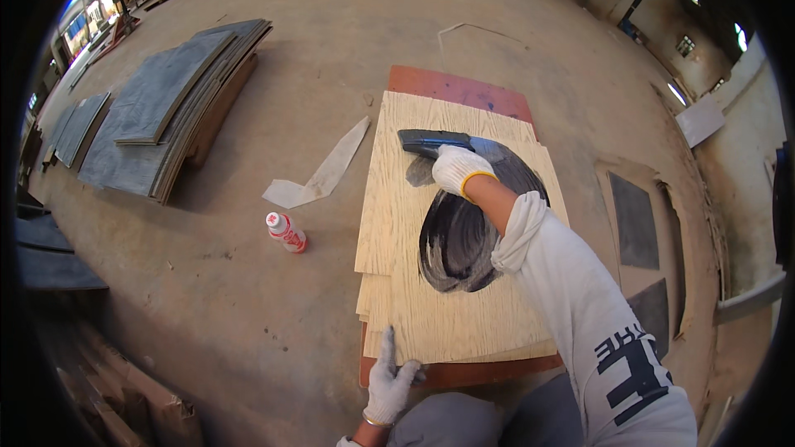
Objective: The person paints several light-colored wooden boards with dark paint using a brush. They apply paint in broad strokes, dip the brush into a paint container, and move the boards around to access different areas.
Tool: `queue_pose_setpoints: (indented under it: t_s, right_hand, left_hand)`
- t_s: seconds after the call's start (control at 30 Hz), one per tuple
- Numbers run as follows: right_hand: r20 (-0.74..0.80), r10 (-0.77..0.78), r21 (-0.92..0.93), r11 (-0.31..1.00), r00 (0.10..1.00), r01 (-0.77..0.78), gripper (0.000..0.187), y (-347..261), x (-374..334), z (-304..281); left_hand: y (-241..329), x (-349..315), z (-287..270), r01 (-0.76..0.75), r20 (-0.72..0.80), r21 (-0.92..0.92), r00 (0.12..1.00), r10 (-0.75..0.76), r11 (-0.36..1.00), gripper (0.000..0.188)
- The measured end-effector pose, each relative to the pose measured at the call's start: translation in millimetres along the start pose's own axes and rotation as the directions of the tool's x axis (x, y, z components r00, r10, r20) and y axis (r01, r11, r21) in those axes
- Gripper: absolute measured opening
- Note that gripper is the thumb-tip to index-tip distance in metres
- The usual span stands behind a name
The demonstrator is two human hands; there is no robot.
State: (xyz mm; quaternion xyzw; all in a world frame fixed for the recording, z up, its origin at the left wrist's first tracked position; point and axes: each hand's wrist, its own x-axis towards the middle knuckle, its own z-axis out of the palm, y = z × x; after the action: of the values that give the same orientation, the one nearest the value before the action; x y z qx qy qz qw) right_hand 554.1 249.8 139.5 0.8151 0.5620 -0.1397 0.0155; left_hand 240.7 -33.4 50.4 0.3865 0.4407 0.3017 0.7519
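Note:
My right hand (464, 171), in a white knit glove, is closed around a dark, wide brush-like tool (418, 142). The tool lies across the upper part of a pale wood-grain board (397, 240). Glossy black paint (447, 257) forms a curved smear over the board's middle and right, partly hidden by my forearm. At the board's near left corner rests my left hand (387, 385), in a glove with greyed fingertips. Its index finger is stretched along the edge and its thumb stands apart. More pale boards lie beneath, slightly askew, on a reddish-brown panel (464, 93).
A white bottle with red print (287, 233) stands on the floor left of the boards, near a torn pale strip (319, 178). Dark grey boards (174, 99) are stacked farther left. Dark panels (633, 219) lie at right, beside a wall.

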Motion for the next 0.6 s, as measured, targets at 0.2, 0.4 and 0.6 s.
queue_pose_setpoints:
  t_s: [0.2, 0.4, 0.6]
  right_hand:
    - [0.026, -0.002, -0.032, 0.999, 1.000, 0.003, 0.035, -10.7, 9.1, -13.3]
    - [-0.021, 0.032, 0.009, 0.999, 0.999, -0.032, 0.037, -11.9, 8.1, -2.0]
    - [0.090, -0.035, -0.070, 0.997, 0.995, 0.042, 0.038, -13.2, 13.1, -17.1]
  left_hand:
    - [-0.7, 2.8, 1.8, -0.024, 0.040, 0.014, 0.999, 0.023, 1.000, 0.084]
    - [-0.3, 3.2, -0.9, -0.039, 0.031, 0.027, 0.999, 0.039, 0.999, 0.085]
    - [-0.3, 0.9, 0.8, 0.013, 0.011, -0.022, 1.000, -0.012, 1.000, 0.085]
